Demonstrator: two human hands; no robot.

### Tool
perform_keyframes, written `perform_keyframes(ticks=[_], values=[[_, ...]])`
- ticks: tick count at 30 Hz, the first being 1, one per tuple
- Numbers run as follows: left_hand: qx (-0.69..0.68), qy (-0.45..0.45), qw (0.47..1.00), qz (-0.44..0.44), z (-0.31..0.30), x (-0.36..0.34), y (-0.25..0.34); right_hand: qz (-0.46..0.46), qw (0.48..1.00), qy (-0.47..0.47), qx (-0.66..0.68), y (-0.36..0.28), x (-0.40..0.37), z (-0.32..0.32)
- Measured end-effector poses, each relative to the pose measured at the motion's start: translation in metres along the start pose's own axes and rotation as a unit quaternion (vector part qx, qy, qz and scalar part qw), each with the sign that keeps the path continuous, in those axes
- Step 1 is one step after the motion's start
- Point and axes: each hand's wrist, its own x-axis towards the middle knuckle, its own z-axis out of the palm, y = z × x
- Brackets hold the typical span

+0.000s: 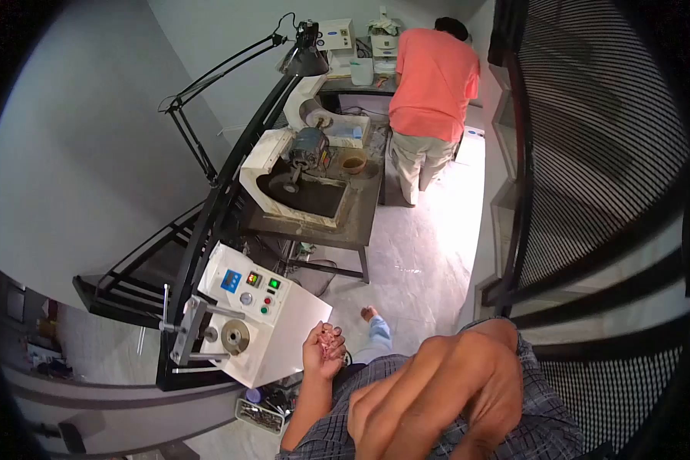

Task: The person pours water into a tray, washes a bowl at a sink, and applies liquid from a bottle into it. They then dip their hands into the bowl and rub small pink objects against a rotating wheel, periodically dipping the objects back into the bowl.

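My left hand (320, 359) is low in the middle of the view, palm up, its fingers curled round a small heap of pinkish pieces (330, 344). They are too small for me to tell what they are. Just beyond that hand stands a white machine (303, 322) with a control panel, lit displays and a metal clamp frame around a round metal disc (235, 336). Very near the camera, my right hand (445, 387) looms large at the lower right, back of the hand showing. Its fingers are bent together, and whatever they hold is hidden.
A dark bench (360, 230) carries a motor (310, 146) with a wheel and a brown bowl (353, 162). Farther back, a person in a coral shirt (435, 84) faces away. A jointed lamp (304, 60) leans over. Black railing (523, 192) runs along the right; a tool basket (259, 416) is below.
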Motion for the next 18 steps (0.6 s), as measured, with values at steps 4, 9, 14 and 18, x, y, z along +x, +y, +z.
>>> perform_keyframes(ticks=[4, 9, 14, 18], values=[[0.033, -0.009, 0.999, 0.015, 0.037, 0.098, 0.042, -0.025, 0.998, -0.007, -0.052, 0.002, 0.015, -0.084], [0.018, -0.023, 1.0, 0.007, 0.083, 0.163, 0.085, -0.047, 0.998, 0.03, -0.023, 0.005, 0.048, -0.143], [0.051, -0.051, 0.997, -0.002, 0.127, 0.215, 0.111, -0.142, 0.985, 0.037, -0.086, 0.005, 0.064, -0.187], [0.063, -0.03, 0.997, 0.02, 0.119, 0.24, 0.124, -0.11, 0.989, 0.045, -0.089, -0.004, 0.066, -0.229]])
